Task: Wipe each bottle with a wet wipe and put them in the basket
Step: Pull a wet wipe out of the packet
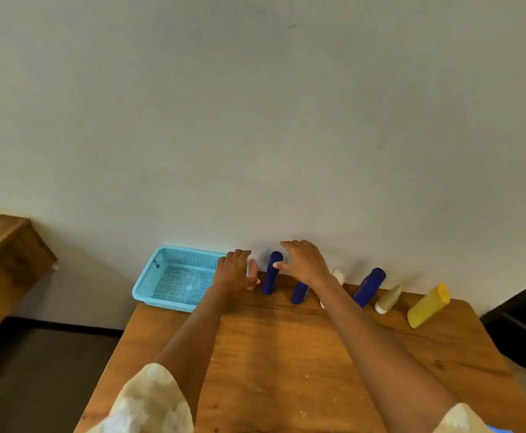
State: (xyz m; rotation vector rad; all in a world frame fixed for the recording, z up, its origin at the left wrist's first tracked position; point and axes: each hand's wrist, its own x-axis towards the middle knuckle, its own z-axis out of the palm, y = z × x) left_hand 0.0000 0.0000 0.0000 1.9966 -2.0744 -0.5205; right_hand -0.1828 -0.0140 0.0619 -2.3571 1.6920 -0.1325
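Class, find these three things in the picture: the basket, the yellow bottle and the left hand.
basket (149, 285): head view, on its left mesh wall.
yellow bottle (428, 306): head view, on the middle of its body.
left hand (233, 273): head view, on the back of the hand.

Upright bottles (272, 272) along wall beside empty blue basket (174, 278).
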